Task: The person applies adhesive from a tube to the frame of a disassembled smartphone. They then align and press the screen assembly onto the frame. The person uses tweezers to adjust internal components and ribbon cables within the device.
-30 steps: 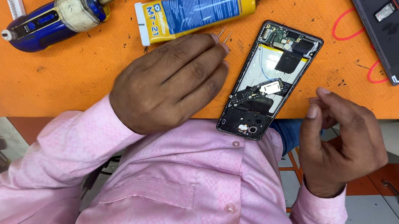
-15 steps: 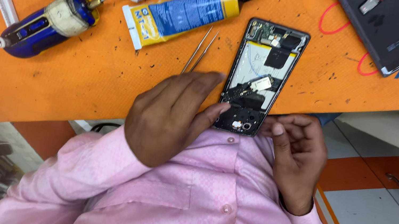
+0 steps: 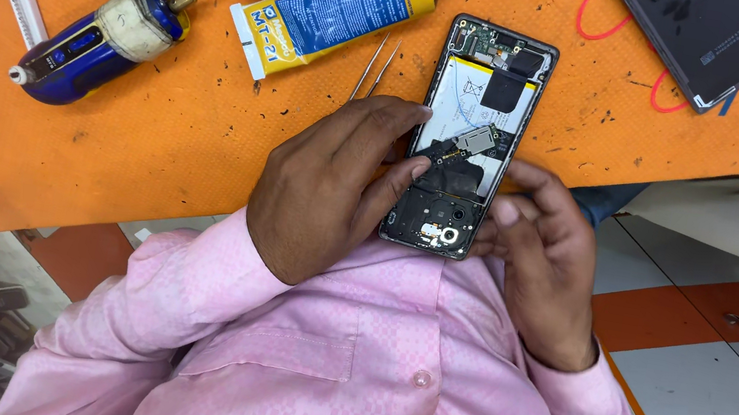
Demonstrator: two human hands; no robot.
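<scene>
Phone (image 3: 472, 135), opened, lies at the table's (image 3: 149, 151) near edge, long axis running away from the person. Left hand (image 3: 332, 191) presses curled fingers on its lower left side; right hand (image 3: 546, 257) pinches the lower right edge. Tweezers (image 3: 375, 68) lie just left, nearer the left hand.

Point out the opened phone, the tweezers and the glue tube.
opened phone (image 3: 480, 106): head view, on its pale battery.
tweezers (image 3: 375, 66): head view, mid-prongs.
glue tube (image 3: 347, 12): head view, on its blue label.

Bright, even overhead light; soft short shadows; sharp centre, slight blur at moving fingers.
</scene>
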